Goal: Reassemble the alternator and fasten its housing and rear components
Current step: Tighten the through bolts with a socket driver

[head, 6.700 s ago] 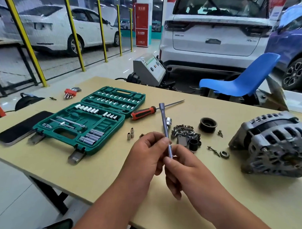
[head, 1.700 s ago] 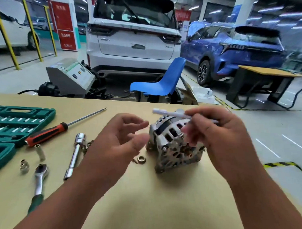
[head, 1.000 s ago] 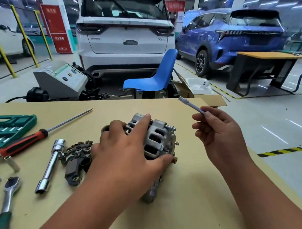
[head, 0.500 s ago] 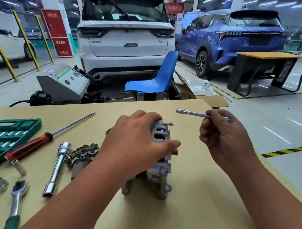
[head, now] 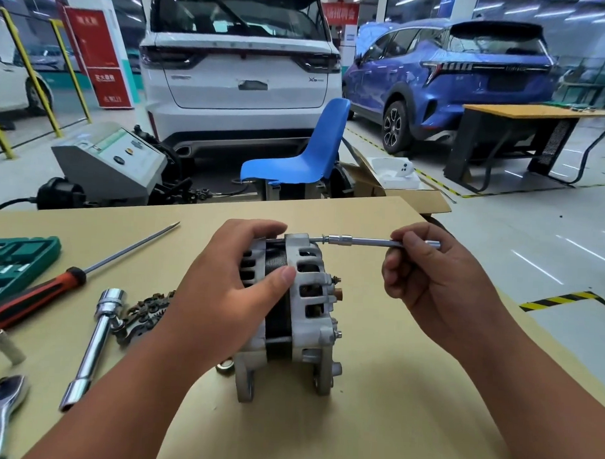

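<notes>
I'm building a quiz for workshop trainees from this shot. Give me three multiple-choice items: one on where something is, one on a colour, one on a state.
1. Where is the tip of the socket bar held in the right hand?
A. lying on the table
B. on a bolt at the top of the alternator
C. raised clear of everything

2. What colour is the chair behind the table?
A. blue
B. red
C. grey

3. What is the left hand doing?
A. lying flat on the table
B. hanging idle
C. gripping the alternator

Key: 1 B, the bar's socket end meets the bolt at the alternator's upper edge. 2 A, its shell is plainly blue. 3 C, it wraps round the alternator's body.
</notes>
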`<state>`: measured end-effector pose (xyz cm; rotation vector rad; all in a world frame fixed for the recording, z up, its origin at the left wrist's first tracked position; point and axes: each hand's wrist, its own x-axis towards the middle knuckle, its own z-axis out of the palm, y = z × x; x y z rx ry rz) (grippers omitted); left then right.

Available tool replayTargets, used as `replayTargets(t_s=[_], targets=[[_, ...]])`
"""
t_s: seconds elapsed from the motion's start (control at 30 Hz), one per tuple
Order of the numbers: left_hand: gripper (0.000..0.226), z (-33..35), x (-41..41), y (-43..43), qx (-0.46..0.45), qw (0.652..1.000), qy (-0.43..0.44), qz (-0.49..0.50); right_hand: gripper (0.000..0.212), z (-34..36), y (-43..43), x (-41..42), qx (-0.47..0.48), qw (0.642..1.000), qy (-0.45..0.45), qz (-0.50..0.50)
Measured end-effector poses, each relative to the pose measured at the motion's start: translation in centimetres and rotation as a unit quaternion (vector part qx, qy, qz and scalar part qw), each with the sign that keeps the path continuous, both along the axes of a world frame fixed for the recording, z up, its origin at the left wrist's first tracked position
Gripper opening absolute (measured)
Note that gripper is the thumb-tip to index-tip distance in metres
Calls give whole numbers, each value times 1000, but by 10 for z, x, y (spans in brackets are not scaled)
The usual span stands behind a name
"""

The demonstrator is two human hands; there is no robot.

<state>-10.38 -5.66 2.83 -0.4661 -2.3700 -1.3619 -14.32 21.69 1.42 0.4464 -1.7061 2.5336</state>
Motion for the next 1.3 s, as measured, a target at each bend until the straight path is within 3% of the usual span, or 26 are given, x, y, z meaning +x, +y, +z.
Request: replayTargets(t_s=[0.23,0.4,0.5,0.63,0.8,1.17,1.3], targets=[[49,-5,12,-4,22,1000,0,-23,22,-2,3,-2,2,1000,2,-3],[65,-17,20,-15,23,999,22,-34,18,1,5,0,75,993,73,-52],[72,-24,18,-14,45,998,-3,-35,19,9,3,-1,79,994,61,-45],[55,-27,16,-12,124,988,-55,-74,24,19,-6,-9,53,995,56,-67],[50,-28,14,-12,135,986,-54,-78,21,7,-20,-9,51,983,103,-142],[52,-25,15,-12,124,988,-64,-60,38,-4,-5,-7,22,997,41,-54],[55,-26,13,-13,123,988,-68,-59,27,-2,-8,-6,32,995,54,-73]])
